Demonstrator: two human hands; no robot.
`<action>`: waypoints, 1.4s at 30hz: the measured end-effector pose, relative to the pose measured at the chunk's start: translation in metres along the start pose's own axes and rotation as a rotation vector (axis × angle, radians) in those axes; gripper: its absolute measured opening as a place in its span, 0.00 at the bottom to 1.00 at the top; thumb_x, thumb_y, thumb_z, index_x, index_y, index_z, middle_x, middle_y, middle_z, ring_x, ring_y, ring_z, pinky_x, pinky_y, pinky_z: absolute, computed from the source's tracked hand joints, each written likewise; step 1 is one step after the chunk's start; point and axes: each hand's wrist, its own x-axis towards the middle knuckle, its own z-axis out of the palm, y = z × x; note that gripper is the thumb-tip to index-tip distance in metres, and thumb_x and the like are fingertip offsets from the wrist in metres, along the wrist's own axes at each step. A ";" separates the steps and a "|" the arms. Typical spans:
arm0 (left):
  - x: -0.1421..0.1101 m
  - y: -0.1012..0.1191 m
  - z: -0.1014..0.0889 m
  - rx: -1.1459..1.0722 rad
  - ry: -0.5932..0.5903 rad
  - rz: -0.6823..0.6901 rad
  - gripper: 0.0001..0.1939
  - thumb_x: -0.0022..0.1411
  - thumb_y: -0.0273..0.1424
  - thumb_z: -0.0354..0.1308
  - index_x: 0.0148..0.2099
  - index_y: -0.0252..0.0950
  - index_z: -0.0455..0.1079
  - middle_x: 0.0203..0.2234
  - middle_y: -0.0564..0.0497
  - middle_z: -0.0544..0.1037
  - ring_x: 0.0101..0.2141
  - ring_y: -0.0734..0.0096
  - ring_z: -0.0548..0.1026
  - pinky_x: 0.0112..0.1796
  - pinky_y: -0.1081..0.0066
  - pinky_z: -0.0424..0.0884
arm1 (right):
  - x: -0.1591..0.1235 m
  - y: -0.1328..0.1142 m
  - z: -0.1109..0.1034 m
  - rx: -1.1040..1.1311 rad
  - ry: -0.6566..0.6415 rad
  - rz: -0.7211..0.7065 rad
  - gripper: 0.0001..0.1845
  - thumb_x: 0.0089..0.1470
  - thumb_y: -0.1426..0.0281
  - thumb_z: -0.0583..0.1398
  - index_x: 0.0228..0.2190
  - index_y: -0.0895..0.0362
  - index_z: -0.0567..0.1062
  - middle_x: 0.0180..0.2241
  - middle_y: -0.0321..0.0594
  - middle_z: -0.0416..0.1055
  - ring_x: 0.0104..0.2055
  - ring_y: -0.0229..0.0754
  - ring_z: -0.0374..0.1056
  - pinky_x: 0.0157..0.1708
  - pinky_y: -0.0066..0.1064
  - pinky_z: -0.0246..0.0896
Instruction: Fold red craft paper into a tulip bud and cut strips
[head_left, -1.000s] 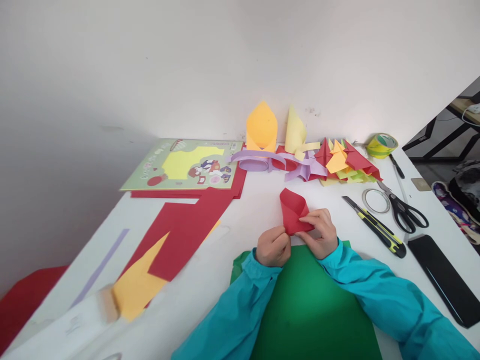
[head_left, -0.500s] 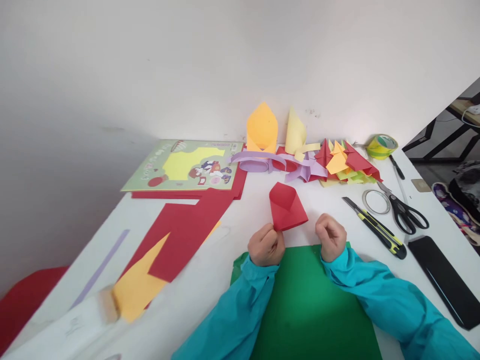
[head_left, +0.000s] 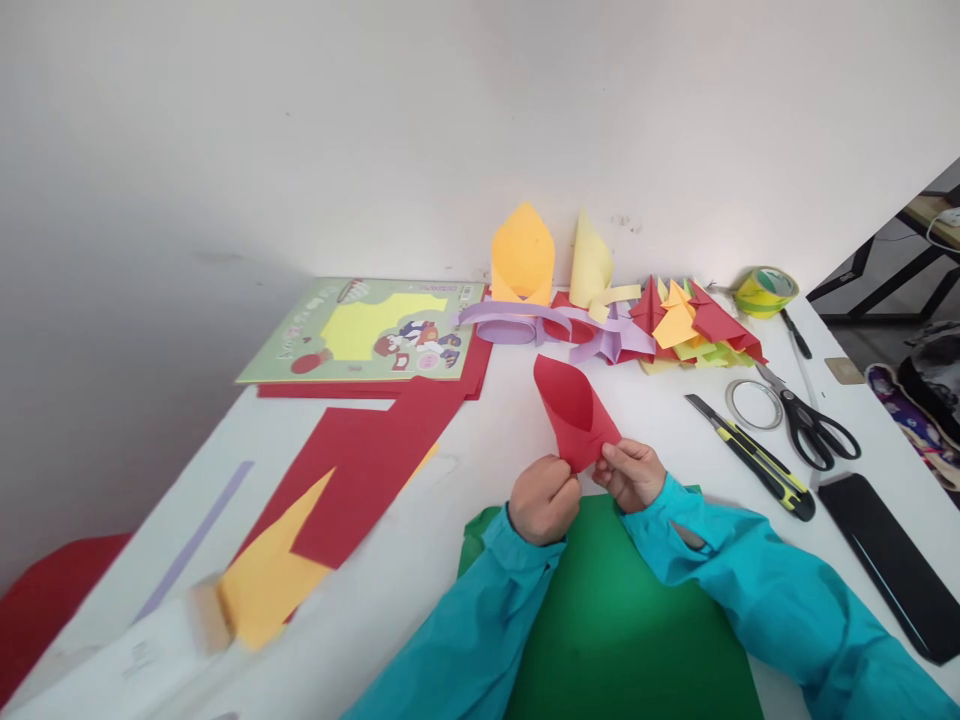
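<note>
A piece of red paper (head_left: 574, 405), curled into an open cone, stands tilted between my two hands. My left hand (head_left: 545, 500) is closed in a fist on its lower end. My right hand (head_left: 631, 473) pinches the lower right corner between thumb and fingers. Beneath my forearms lies a green sheet (head_left: 637, 620). Behind the cone, a standing orange paper cone (head_left: 523, 255) and a pale yellow cone (head_left: 591, 260) rest near the wall, with purple paper strips (head_left: 506, 328) in front of them.
To the right lie a utility knife (head_left: 750, 455), a tape ring (head_left: 753, 404), scissors (head_left: 810, 420) and a black case (head_left: 892, 560). Folded paper pieces (head_left: 697, 325) and a green-yellow tape roll (head_left: 765, 292) sit behind. Red sheets (head_left: 360, 470), orange paper (head_left: 274, 580) and a paper pad (head_left: 300, 335) are left.
My right hand has moved left from a loose fist beside the paper and now grips its lower right corner. The red paper is turned, showing a wider, longer opening.
</note>
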 end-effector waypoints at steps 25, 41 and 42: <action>0.007 0.026 0.021 -1.088 0.202 -1.402 0.12 0.38 0.35 0.70 0.24 0.34 0.74 0.12 0.55 0.72 0.15 0.76 0.68 0.20 0.73 0.66 | 0.004 0.004 -0.007 0.092 -0.132 -0.002 0.16 0.34 0.60 0.70 0.19 0.60 0.76 0.16 0.39 0.72 0.23 0.43 0.70 0.24 0.35 0.68; 0.010 0.025 0.019 -1.320 0.240 -1.494 0.11 0.38 0.34 0.70 0.19 0.34 0.73 0.08 0.55 0.69 0.15 0.78 0.68 0.22 0.75 0.66 | 0.004 0.010 -0.006 0.016 -0.163 -0.065 0.16 0.35 0.59 0.69 0.17 0.59 0.75 0.16 0.38 0.70 0.22 0.41 0.69 0.18 0.30 0.61; 0.011 0.025 0.018 -1.325 0.243 -1.490 0.10 0.39 0.34 0.70 0.20 0.34 0.73 0.08 0.55 0.69 0.15 0.78 0.68 0.22 0.75 0.66 | 0.004 0.011 -0.007 0.014 -0.168 -0.066 0.16 0.35 0.59 0.69 0.17 0.59 0.75 0.15 0.38 0.69 0.22 0.42 0.69 0.18 0.30 0.61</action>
